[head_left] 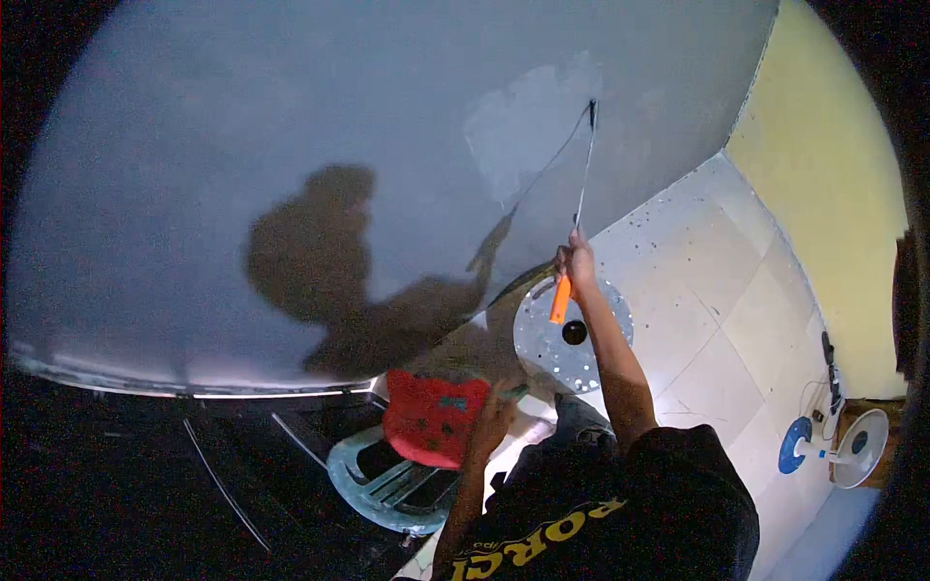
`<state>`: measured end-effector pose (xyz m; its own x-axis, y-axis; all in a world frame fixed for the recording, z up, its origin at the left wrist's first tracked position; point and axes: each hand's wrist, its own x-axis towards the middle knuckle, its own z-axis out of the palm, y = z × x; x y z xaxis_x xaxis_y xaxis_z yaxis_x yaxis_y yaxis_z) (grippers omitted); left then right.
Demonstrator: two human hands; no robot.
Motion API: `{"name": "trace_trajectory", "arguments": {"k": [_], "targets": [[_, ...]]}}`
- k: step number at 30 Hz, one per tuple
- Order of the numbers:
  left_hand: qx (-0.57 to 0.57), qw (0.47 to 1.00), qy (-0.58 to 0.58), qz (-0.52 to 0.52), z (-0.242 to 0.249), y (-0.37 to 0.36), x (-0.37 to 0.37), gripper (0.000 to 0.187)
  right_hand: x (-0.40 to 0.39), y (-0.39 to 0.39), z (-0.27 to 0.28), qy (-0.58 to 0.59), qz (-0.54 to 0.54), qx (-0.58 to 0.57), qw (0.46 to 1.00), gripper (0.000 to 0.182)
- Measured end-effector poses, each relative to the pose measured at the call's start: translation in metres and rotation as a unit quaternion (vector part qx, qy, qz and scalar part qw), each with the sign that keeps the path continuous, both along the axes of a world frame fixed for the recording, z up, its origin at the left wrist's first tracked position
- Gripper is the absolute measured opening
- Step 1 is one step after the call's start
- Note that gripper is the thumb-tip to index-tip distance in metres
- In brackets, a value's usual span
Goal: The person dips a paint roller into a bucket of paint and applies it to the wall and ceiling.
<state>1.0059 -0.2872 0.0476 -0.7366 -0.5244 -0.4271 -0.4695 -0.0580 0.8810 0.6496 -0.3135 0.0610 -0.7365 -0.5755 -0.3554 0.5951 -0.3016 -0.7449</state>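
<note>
My right hand (578,263) is stretched out towards the wall, its fingers closed round an orange-handled tool (560,300) with a long thin rod. The rod's dark tip (593,111) meets the grey wall (417,107) beside a lighter patch (528,126). Lower down, my left hand (497,405) is in dim light next to a red, dark-spotted cushion or cover (436,421). Its fingers are blurred, and I cannot make out whether they hold anything. Below my right forearm is a round, speckled grey disc (542,349) with a dark centre.
A pale plastic chair (363,494) stands at lower left under the red piece. Specks dot the tiled floor (717,281). A yellow wall (823,194) rises at right, with a white and blue fan-like object (857,448) and cables below it. My shadow falls across the grey wall.
</note>
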Motion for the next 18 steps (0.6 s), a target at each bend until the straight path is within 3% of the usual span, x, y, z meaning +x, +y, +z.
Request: {"name": "trace_trajectory", "arguments": {"k": [2, 3, 4, 5, 6, 7, 8, 9, 10, 11, 12, 13, 14, 15, 17, 18], "targets": [[-0.126, 0.987, -0.045, -0.085, -0.047, -0.005, 0.047, 0.048, 0.025, -0.010, 0.001, -0.015, 0.006, 0.034, 0.999, 0.043], [-0.129, 0.986, -0.052, -0.094, -0.056, -0.012, 0.047, 0.048, 0.063, -0.007, 0.000, -0.002, 0.020, 0.072, 0.997, 0.044], [-0.125, 0.985, -0.065, -0.095, -0.063, -0.017, 0.055, 0.048, 0.108, -0.029, -0.087, 0.218, -0.085, 0.155, 0.960, 0.049], [-0.121, 0.985, -0.075, -0.095, -0.073, -0.017, 0.079, 0.048, 0.146, -0.005, -0.048, -0.001, 0.089, 0.150, 0.985, 0.051], [-0.115, 0.985, -0.085, -0.093, -0.082, -0.016, 0.098, 0.048, 0.186, 0.001, -0.025, 0.333, -0.073, 0.163, 0.926, 0.047], [-0.107, 0.986, -0.094, -0.090, -0.092, -0.031, 0.068, 0.048, 0.205, 0.008, -0.026, 0.236, -0.003, 0.107, 0.966, 0.044], [-0.101, 0.986, -0.101, -0.082, -0.098, -0.022, 0.130, 0.048, 0.209, 0.010, -0.029, 0.136, 0.069, 0.045, 0.987, 0.042], [-0.094, 0.987, -0.112, -0.073, -0.123, -0.038, 0.113, 0.048, 0.197, 0.013, -0.024, 0.132, 0.070, 0.045, 0.988, 0.042], [-0.086, 0.986, -0.127, -0.063, -0.107, -0.016, 0.186, 0.048, 0.180, 0.018, -0.023, 0.086, 0.076, 0.093, 0.989, 0.039], [-0.078, 0.985, -0.141, -0.053, -0.119, -0.024, 0.162, 0.048, 0.157, 0.023, -0.023, 0.040, 0.081, 0.142, 0.986, 0.037], [-0.070, 0.985, -0.153, -0.045, -0.139, -0.072, 0.104, 0.048, 0.127, 0.019, -0.065, 0.109, 0.022, 0.109, 0.988, 0.035], [-0.062, 0.984, -0.162, -0.037, -0.130, -0.078, 0.090, 0.048, 0.095, 0.006, -0.106, 0.180, -0.038, 0.075, 0.980, 0.033], [-0.055, 0.983, -0.171, -0.029, -0.138, -0.078, 0.098, 0.049, 0.052, 0.013, -0.045, -0.010, -0.003, 0.053, 0.999, 0.030], [-0.053, 0.983, -0.175, -0.030, -0.129, -0.078, 0.096, 0.049, 0.017, -0.002, -0.079, 0.123, -0.061, 0.078, 0.987, 0.032], [-0.294, 0.935, -0.116, -0.159, -0.086, -0.078, 0.068, 0.047, -0.013, -0.002, -0.003, 0.039, -0.059, 0.029, 0.997, 0.033], [-0.293, 0.935, -0.116, -0.159, -0.059, -0.073, 0.052, 0.047, -0.002, -0.009, 0.001, 0.039, -0.059, 0.030, 0.997, 0.033]]}}
